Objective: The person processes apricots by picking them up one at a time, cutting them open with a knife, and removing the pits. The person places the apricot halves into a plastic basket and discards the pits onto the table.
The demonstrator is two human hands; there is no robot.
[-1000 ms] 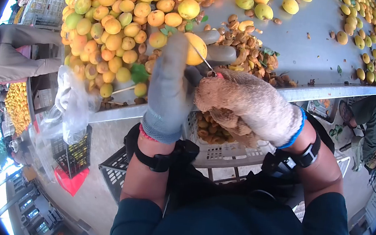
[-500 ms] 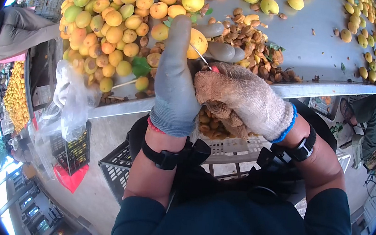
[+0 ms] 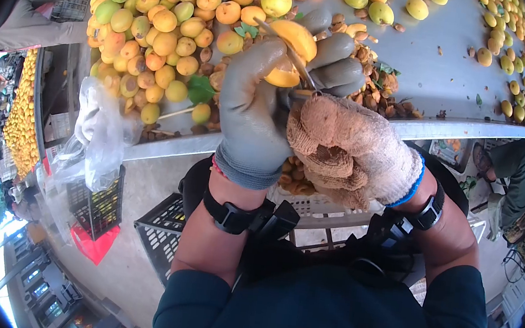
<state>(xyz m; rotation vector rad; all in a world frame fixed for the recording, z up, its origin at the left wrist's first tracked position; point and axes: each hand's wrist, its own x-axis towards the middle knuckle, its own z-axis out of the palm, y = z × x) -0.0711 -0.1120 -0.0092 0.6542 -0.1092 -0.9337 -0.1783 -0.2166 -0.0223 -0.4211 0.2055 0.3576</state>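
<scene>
My left hand (image 3: 256,105), in a grey coated glove, holds a yellow-orange fruit (image 3: 296,38) between thumb and fingers. The fruit shows a cut, with a knife blade (image 3: 294,59) across it. My right hand (image 3: 355,148), in a stained knit glove with a blue cuff, is closed round the knife's handle, which its fingers hide. Both hands are close together above the front edge of the metal table (image 3: 417,52). Behind them are a heap of whole fruit (image 3: 165,20) and a pile of brown pits (image 3: 366,75).
A clear plastic bag (image 3: 94,132) hangs at the table's left edge. Below my hands is a white basket (image 3: 321,217) with fruit pieces. Black crates (image 3: 160,233) stand at the lower left. Other people's legs (image 3: 517,170) show at right and left.
The fruit, whole-looking before, now shows a split with the blade across it. My left fingers have spread and curled around it, and my right hand has moved slightly right.
</scene>
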